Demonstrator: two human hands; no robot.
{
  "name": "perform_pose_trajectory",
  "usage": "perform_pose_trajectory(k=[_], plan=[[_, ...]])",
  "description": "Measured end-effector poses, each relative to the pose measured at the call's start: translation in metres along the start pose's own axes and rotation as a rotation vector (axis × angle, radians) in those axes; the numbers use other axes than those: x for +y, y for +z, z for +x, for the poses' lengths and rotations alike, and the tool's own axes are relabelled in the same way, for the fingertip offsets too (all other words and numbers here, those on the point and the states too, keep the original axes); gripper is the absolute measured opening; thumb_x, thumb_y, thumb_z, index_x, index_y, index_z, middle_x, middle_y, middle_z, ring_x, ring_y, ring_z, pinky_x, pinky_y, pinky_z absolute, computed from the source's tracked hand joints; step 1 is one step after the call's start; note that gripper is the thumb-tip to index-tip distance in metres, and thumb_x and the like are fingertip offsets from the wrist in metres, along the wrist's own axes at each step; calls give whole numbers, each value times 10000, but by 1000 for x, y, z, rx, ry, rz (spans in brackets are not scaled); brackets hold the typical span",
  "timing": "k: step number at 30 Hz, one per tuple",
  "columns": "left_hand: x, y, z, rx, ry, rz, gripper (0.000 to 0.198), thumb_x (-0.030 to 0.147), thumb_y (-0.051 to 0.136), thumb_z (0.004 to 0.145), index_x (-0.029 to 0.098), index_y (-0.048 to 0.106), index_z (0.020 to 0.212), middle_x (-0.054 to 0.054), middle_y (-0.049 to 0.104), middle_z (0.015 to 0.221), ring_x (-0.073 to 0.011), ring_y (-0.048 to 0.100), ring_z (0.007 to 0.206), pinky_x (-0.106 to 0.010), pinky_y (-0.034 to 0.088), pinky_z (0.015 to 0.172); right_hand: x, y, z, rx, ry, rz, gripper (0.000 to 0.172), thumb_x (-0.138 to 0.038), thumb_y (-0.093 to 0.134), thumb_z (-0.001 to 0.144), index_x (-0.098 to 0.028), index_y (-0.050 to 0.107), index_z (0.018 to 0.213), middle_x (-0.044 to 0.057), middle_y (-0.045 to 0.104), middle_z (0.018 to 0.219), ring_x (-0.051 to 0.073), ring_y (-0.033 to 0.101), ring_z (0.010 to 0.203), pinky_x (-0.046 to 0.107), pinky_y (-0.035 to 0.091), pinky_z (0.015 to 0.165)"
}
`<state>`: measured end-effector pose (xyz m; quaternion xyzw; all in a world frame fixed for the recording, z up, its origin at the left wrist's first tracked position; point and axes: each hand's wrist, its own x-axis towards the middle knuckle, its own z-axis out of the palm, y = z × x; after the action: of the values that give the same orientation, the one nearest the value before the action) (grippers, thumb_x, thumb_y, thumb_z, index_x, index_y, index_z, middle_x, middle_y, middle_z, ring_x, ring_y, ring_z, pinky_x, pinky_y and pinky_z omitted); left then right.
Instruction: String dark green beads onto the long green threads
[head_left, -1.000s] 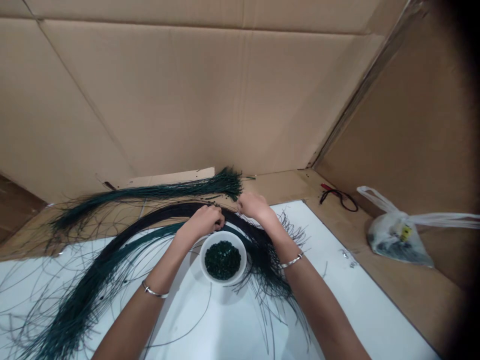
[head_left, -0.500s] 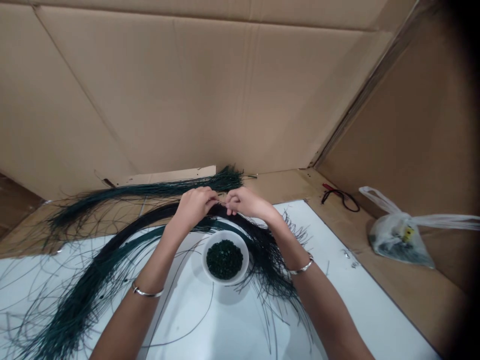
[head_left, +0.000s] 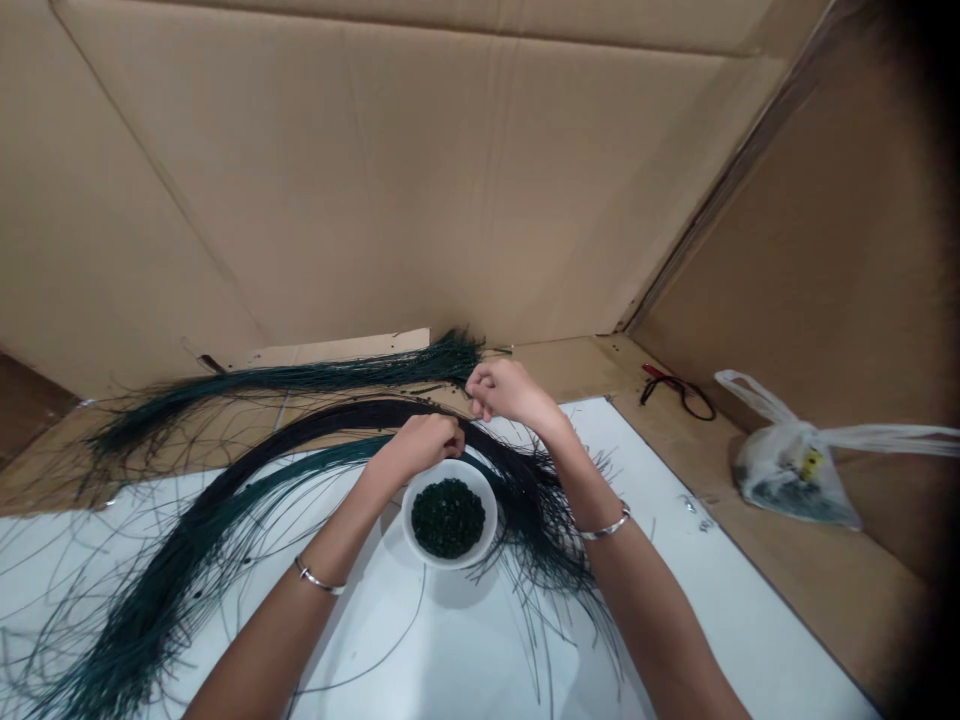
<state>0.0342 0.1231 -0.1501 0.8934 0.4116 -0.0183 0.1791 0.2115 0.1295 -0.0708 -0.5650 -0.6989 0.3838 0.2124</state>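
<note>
1. Starting well left of the left hand: a loose bundle of dark green cords [head_left: 165,590] fanning across a white sheet [head_left: 450,640], its far ends cut off by the frame's lower-left corner.
2. Lying above and left of that hand, a second green bundle [head_left: 300,378] resting on a cardboard tabletop [head_left: 555,368], with a cardboard wall [head_left: 375,180] rising behind it.
3. Curled under the left hand [head_left: 420,445]: fingers pressed together, bent down onto a dark arc of cords [head_left: 322,412]. Fingertips hidden behind the knuckles, so no telling whether they pinch a single strand. Silver bangle [head_left: 319,578] on the wrist.
4. Sitting just below both hands, a white bowl [head_left: 448,566] of dark green beads [head_left: 448,518], with cords draped past its right side; each bead too small to make out.
5. Hovering just right of and above the left hand, the right hand [head_left: 510,392]: half closed, thumb and fingers drawn near each other. Anything held too thin to tell. Bangle [head_left: 604,530] on this wrist too.
6. Lying well right of the right hand, a red-and-black cable [head_left: 679,393] and a plastic bag [head_left: 787,480] with a yellow label, its dark contents blurred.
</note>
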Motion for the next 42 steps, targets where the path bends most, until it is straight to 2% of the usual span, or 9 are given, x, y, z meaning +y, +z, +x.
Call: perform_pose_trajectory(k=[5,10,17,24,29,34,37,42], plan=[[1,1,2,2,54,-3,359,362,645,995,174,622,1301,-118,640,1313,-250,665,1117,-461,591,941,-2,0,-1,36,-23,42,295,19,552,927,-155,597,693,-52,631,520,74,554,418,182,473,479],[0,0,1,30,65,-8,356,362,640,998,174,622,1300,-119,640,1312,-247,666,1110,-460,593,939,-3,-2,-4,57,-44,51,290,12,559,899,-161,595,670,-16,675,531,75,562,414,167,452,462],[-3,-8,-2,79,82,-35,345,363,634,1002,181,627,1294,-119,639,1318,-245,664,1113,-458,591,945,-2,-2,-5,51,-53,48,278,5,552,899,-165,595,683,-17,677,543,73,565,413,166,466,474],[3,-1,2,35,163,-90,345,363,637,1000,178,628,1291,-117,642,1311,-245,666,1109,-456,593,941,-2,-1,-5,48,-67,31,283,12,544,905,-164,587,688,-17,666,559,66,549,410,167,450,468],[1,0,4,38,159,-92,349,362,638,1000,175,625,1294,-117,643,1306,-244,668,1103,-455,595,934,-2,0,-5,44,-76,30,275,19,548,889,-163,593,688,-26,655,548,63,539,407,167,435,476],[1,-15,-3,109,154,-79,340,364,634,1002,179,630,1287,-116,644,1306,-242,668,1103,-453,594,938,1,-2,-3,42,-71,63,263,16,548,870,-160,612,686,-16,665,554,78,550,443,180,449,510],[2,-29,-13,162,145,-63,338,363,634,1002,177,632,1284,-116,647,1301,-242,669,1100,-453,595,937,2,-1,0,28,-83,110,240,27,593,826,-153,641,675,-13,677,603,81,571,531,168,440,539],[-2,-49,-31,292,59,-21,344,359,643,997,163,630,1279,-114,655,1279,-241,674,1087,-454,597,926,1,0,2,-125,-80,296,158,-98,662,871,-147,693,724,-1,706,686,88,619,634,176,479,614]])
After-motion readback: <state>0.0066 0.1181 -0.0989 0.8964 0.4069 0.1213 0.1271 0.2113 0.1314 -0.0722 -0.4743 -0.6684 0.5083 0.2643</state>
